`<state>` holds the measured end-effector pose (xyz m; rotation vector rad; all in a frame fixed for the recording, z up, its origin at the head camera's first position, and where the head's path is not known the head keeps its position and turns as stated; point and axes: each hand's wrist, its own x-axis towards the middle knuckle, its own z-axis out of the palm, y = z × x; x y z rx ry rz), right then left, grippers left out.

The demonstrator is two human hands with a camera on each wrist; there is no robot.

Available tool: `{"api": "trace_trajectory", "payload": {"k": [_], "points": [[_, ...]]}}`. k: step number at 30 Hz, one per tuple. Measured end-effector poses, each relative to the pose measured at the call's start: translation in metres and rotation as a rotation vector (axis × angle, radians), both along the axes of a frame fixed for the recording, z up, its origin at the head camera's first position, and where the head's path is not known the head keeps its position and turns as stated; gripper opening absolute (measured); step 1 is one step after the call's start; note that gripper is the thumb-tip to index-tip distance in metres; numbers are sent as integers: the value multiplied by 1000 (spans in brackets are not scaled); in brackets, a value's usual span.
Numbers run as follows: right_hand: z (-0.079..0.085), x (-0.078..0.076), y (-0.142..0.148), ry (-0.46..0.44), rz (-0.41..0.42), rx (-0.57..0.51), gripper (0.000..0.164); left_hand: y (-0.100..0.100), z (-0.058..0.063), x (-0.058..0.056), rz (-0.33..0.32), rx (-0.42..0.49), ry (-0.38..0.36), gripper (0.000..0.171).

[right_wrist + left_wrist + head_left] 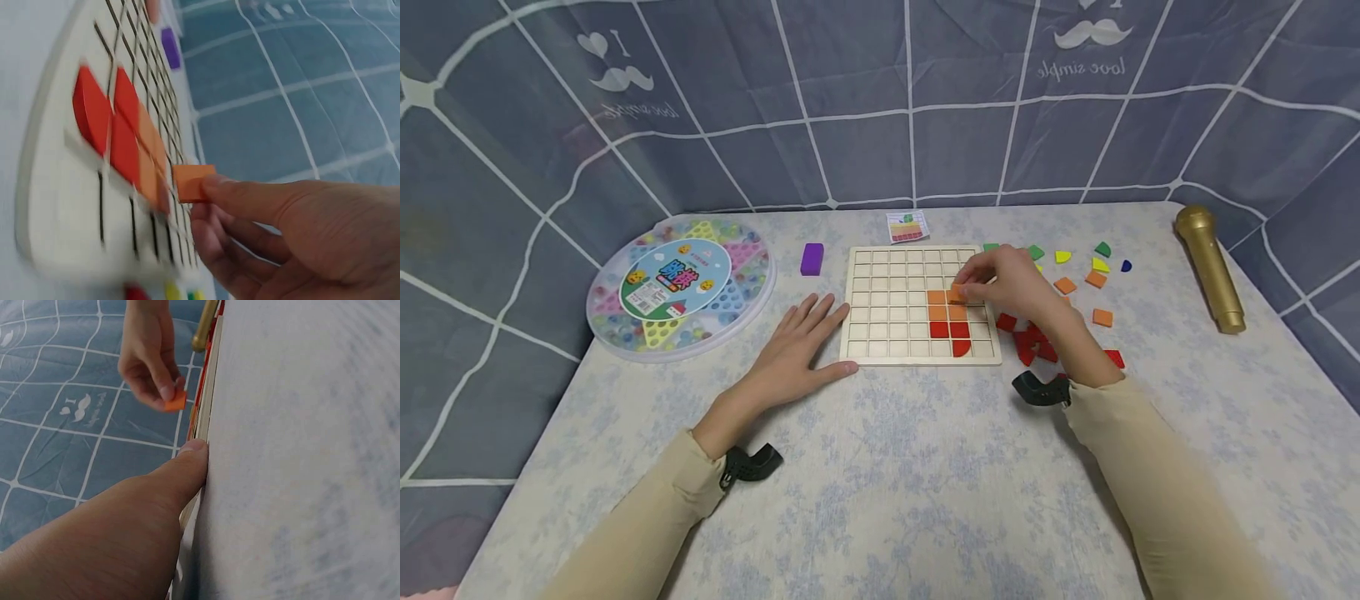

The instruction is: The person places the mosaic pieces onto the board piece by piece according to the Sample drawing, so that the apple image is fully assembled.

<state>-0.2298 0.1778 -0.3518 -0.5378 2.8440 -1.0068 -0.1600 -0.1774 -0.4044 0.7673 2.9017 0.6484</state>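
My right hand [1011,285] pinches an orange square tile [192,183] between thumb and fingers, just above the right part of a pale wooden grid board [880,308]. Beneath it on the board lie orange tiles [937,312], two red square tiles [939,330] and a red rounded piece [961,347]. At the board's left side rests my left hand [797,354], fingers spread on the table. Its thumb [190,453] touches the board's edge in the left wrist view. The right hand partly hides the board's upper right corner in the head view.
Loose red pieces [1026,346], orange tiles [1102,317], and yellow, green and blue pieces lie right of the board. Behind it sits a small picture card [907,226]. A purple block [812,259] and a round marble-game box [752,292] are left; a gold microphone-like object [1212,271] lies far right.
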Motion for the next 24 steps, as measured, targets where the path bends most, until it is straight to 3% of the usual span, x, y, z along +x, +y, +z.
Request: {"api": "trace_trajectory", "payload": {"k": [10, 18, 24], "points": [[-15, -10, -48, 15, -8, -66, 11, 2, -1, 0, 0, 5, -5, 93], [-23, -4, -56, 50, -43, -67, 13, 3, -1, -1, -2, -1, 5, 92], [-20, -2, -54, 50, -4, -28, 18, 1, 1, 0, 3, -9, -5, 93]]}}
